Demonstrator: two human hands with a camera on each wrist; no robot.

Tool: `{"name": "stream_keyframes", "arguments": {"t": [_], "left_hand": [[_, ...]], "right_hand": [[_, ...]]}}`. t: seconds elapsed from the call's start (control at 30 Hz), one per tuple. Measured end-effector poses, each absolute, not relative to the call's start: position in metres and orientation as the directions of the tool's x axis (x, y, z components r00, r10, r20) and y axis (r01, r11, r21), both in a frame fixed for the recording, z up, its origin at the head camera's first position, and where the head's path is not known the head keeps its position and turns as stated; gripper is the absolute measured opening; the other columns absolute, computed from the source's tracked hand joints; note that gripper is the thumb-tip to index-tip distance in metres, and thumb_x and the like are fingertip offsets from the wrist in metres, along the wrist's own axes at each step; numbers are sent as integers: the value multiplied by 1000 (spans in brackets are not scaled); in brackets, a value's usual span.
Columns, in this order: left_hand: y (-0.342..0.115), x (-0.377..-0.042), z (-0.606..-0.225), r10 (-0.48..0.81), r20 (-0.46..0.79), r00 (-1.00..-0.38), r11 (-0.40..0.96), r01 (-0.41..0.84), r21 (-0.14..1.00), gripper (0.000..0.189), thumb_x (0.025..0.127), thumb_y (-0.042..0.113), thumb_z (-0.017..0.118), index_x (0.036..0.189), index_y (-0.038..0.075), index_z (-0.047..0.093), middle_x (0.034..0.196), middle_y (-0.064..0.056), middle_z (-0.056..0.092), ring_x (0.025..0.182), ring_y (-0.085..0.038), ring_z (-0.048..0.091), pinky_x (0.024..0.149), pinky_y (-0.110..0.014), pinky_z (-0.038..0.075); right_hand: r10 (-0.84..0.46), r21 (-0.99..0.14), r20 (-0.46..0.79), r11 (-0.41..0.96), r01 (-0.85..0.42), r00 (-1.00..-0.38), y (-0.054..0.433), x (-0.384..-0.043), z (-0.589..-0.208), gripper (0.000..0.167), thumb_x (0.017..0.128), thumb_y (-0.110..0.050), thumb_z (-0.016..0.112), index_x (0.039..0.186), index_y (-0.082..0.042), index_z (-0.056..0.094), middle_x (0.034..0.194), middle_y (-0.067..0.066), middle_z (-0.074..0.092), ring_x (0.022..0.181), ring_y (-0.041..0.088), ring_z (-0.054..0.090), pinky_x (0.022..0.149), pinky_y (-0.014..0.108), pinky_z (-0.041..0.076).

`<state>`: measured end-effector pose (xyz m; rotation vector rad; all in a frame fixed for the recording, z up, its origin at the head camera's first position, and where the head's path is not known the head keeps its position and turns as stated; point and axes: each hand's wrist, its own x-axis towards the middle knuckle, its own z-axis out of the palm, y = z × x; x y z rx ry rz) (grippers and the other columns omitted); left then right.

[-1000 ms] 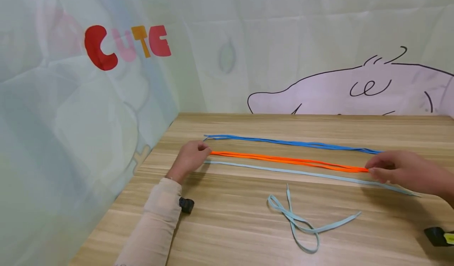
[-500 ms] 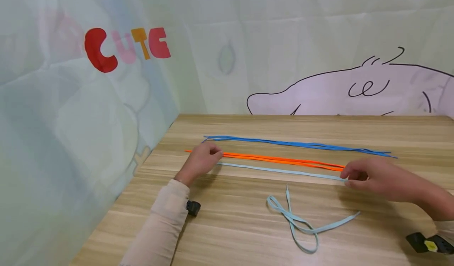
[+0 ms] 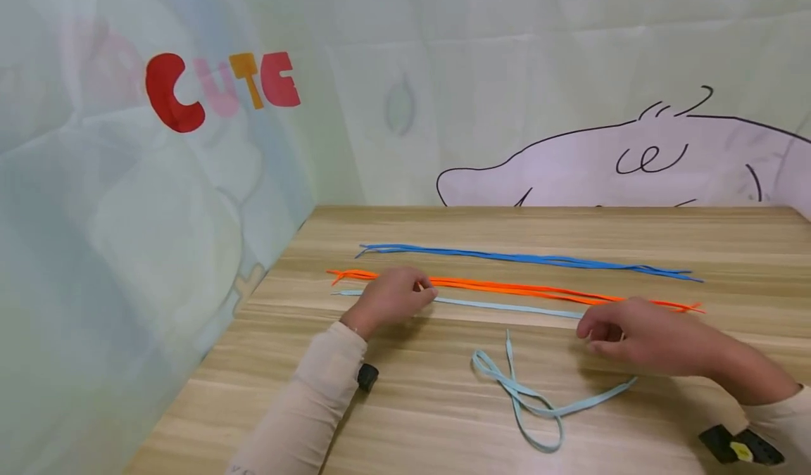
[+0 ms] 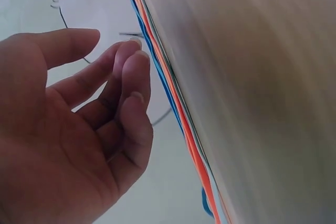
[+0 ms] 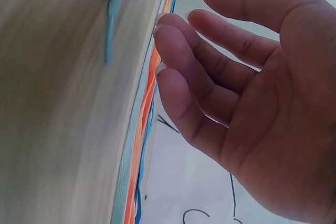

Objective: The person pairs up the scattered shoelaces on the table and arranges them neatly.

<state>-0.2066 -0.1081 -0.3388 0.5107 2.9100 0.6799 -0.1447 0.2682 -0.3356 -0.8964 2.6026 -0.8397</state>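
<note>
My left hand (image 3: 391,299) hovers over the left part of the orange shoelaces (image 3: 494,286) and the straight light-blue shoelace (image 3: 507,307). In the left wrist view its fingers (image 4: 137,124) are loosely bent, thumb apart, with nothing between them. Farther right, my right hand (image 3: 646,338) is in a similar relaxed curl, also holding nothing, and covers the light-blue lace's right end in the head view. The orange laces lie stretched out side by side, their tips splayed at both ends. A second light-blue shoelace (image 3: 592,400) lies looped and crossed over itself, nearer the person.
Blue shoelaces (image 3: 519,257) run straight across the wooden table (image 3: 405,426) behind the orange ones. A printed cloth backdrop (image 3: 374,60) stands along the table's back and left sides. Each forearm wears a black wrist device (image 3: 367,378).
Both hands have let go of the orange laces' ends and moved inward and nearer the person. The orange laces stay on the table, their tips now showing at both ends.
</note>
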Motion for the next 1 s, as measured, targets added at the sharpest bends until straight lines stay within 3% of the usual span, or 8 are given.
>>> {"name": "stream_keyframes", "arguments": {"t": [0.13,0.43,0.63,0.77,1.0], "left_hand": [[-95,-204,-339,397,-43,-917,833,340,437,16,99,32,62,97,20,72,89,8,65,74,-12,58,67,-31,48],[-56,-190,-333,532,-129,-837,718,366,591,10,96,28,68,98,20,73,85,9,66,74,-12,60,69,-28,50],[-34,-183,-333,589,-127,-798,723,450,525,8,96,24,68,100,20,73,89,11,65,79,-7,58,72,-23,49],[-24,-181,-337,641,-123,-758,703,515,490,10,96,18,67,104,18,74,91,11,66,83,-6,58,76,-21,48],[-16,-177,-341,683,-156,-713,704,586,402,30,90,8,69,115,24,75,98,7,63,88,-7,55,72,-21,48]], "right_hand": [[-648,-613,-76,630,-477,-758,259,-142,-336,12,97,-22,67,109,-19,68,93,-11,66,83,3,60,70,27,51],[-695,-618,-79,596,-512,-714,246,-134,-339,12,96,-16,66,106,-20,68,87,-15,62,75,3,56,65,25,47],[-735,-633,-40,543,-552,-677,243,-131,-343,13,95,-11,65,104,-20,67,84,-15,63,74,2,57,65,24,49],[-734,-645,-56,544,-537,-676,242,-129,-345,10,96,-17,67,105,-23,67,89,-14,64,77,2,59,66,25,50],[-756,-648,-57,525,-552,-652,235,-126,-346,12,96,-24,69,107,-20,68,82,-17,62,74,0,58,65,25,50]]}}
